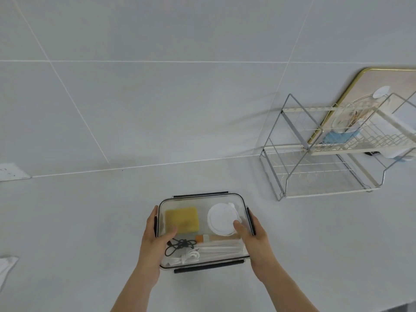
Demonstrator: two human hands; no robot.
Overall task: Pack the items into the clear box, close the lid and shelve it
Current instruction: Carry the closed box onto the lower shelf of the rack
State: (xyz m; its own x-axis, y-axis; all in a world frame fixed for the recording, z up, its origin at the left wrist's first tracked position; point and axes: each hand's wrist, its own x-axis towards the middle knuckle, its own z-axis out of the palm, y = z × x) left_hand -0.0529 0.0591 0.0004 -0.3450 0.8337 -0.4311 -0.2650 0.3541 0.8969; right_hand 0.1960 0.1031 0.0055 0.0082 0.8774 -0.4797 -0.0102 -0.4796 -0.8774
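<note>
The clear box (202,200) sits on the white counter with its transparent lid on top and dark latches along its edges. Through the lid I see a yellow sponge (182,218), a round white container (221,219), a black cord (180,245), white cables (186,257) and a small orange and tan piece (202,238). My left hand (155,239) grips the box's left side, thumb on the lid. My right hand (252,237) grips the right side, thumb on the lid over the white container.
A two-tier wire shelf rack (315,154) stands at the right against the tiled wall, its lower tier bare and the upper tier holding a glass bowl and a blue cloth. A gold-rimmed tray leans behind it. A wall socket (11,171) sits far left, a white cloth (6,266) at the left edge.
</note>
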